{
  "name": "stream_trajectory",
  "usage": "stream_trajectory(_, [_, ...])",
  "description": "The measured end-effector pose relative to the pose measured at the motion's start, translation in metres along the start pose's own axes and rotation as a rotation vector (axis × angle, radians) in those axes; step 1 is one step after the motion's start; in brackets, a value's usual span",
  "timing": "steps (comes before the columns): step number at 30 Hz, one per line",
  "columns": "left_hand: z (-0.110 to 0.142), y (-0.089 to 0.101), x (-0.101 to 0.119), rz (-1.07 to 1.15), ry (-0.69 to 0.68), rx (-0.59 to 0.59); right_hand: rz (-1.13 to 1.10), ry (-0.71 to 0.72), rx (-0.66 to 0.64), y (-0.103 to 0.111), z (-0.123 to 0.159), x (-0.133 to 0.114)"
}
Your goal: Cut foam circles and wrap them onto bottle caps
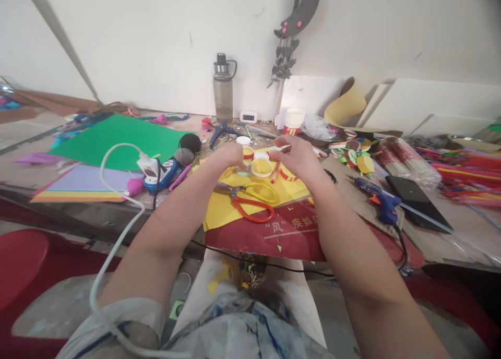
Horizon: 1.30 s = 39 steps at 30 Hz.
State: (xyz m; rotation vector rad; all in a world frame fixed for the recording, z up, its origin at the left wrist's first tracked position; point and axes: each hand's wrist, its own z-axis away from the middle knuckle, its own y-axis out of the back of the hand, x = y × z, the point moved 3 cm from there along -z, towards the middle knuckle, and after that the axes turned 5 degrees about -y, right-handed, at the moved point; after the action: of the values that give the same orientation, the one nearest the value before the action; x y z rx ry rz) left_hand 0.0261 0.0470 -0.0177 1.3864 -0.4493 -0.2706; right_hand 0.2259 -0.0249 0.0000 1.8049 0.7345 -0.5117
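Note:
My left hand [234, 154] is curled downward beside small round pieces on the yellow paper [219, 213]. Its fingertips are partly hidden, so what they hold cannot be made out. My right hand [293, 153] hovers opposite, thumb and fingers apart with nothing visible between them. Between the hands lies a white-rimmed yellow ring [261, 167], with a red-and-yellow round piece [288, 174] below my right hand. A red pencil-like stick [275, 172] lies between these two. Nearer me, scissors [250, 197] with one yellow and one red handle rest on the paper.
Green paper [121, 142] and a white-and-blue plug device [156, 172] are on the left. A bottle [223, 90] and paper cup [293, 120] stand behind. A blue glue gun [385, 205] and black phone [417, 200] lie right. A white cable [102, 265] crosses the left arm.

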Motion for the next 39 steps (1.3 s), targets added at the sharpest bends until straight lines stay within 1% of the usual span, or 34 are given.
stream_trajectory(3, [0.002, 0.002, -0.002, -0.008, 0.029, -0.047, -0.009, 0.011, -0.027, 0.0, 0.004, -0.006])
stream_trajectory(5, [0.004, 0.003, -0.001, 0.046, 0.024, -0.021, 0.002, 0.025, -0.067, 0.0, 0.008, -0.011])
stream_trajectory(7, [0.005, 0.004, -0.001, 0.111, 0.014, 0.011, 0.038, 0.037, -0.143, 0.001, 0.014, -0.018])
stream_trajectory(8, [0.005, 0.004, -0.002, 0.141, 0.006, 0.025, 0.071, 0.046, -0.203, 0.001, 0.019, -0.022])
stream_trajectory(10, [0.004, 0.003, -0.003, 0.189, -0.018, 0.04, 0.174, 0.079, -0.369, -0.002, 0.031, -0.032])
stream_trajectory(12, [0.003, 0.002, -0.003, 0.209, -0.051, 0.044, 0.294, 0.154, -0.539, -0.007, 0.046, -0.044])
stream_trajectory(13, [0.003, 0.001, -0.003, 0.208, -0.065, 0.037, 0.345, 0.198, -0.58, -0.01, 0.054, -0.05])
stream_trajectory(15, [0.002, -0.001, -0.001, 0.184, -0.081, 0.012, 0.435, 0.246, -0.631, -0.016, 0.066, -0.06])
stream_trajectory(18, [0.003, -0.002, 0.002, 0.128, -0.084, -0.025, 0.513, 0.239, -0.678, -0.023, 0.075, -0.068])
stream_trajectory(22, [0.007, 0.001, 0.004, 0.096, -0.086, -0.073, 0.502, 0.253, -0.685, -0.026, 0.078, -0.069])
stream_trajectory(24, [0.009, 0.003, 0.003, 0.112, -0.095, -0.092, 0.498, 0.28, -0.694, -0.027, 0.078, -0.069])
stream_trajectory(26, [0.011, 0.007, 0.001, 0.157, -0.127, -0.086, 0.5, 0.301, -0.702, -0.027, 0.078, -0.069])
stream_trajectory(28, [0.013, 0.012, -0.003, 0.28, -0.165, -0.029, 0.499, 0.314, -0.717, -0.025, 0.078, -0.068])
stream_trajectory(29, [0.013, 0.015, -0.006, 0.391, -0.174, 0.018, 0.499, 0.32, -0.727, -0.024, 0.078, -0.067])
stream_trajectory(32, [0.012, 0.021, -0.012, 0.852, -0.128, 0.183, 0.506, 0.324, -0.731, -0.02, 0.075, -0.063])
stream_trajectory(34, [0.012, 0.024, -0.013, 1.081, -0.102, 0.308, 0.507, 0.334, -0.691, -0.016, 0.072, -0.061])
stream_trajectory(37, [0.012, 0.031, -0.013, 1.297, -0.115, 0.498, 0.483, 0.386, -0.644, -0.009, 0.067, -0.059])
stream_trajectory(39, [0.014, 0.036, -0.016, 1.436, -0.112, 0.582, 0.452, 0.396, -0.632, -0.001, 0.064, -0.056])
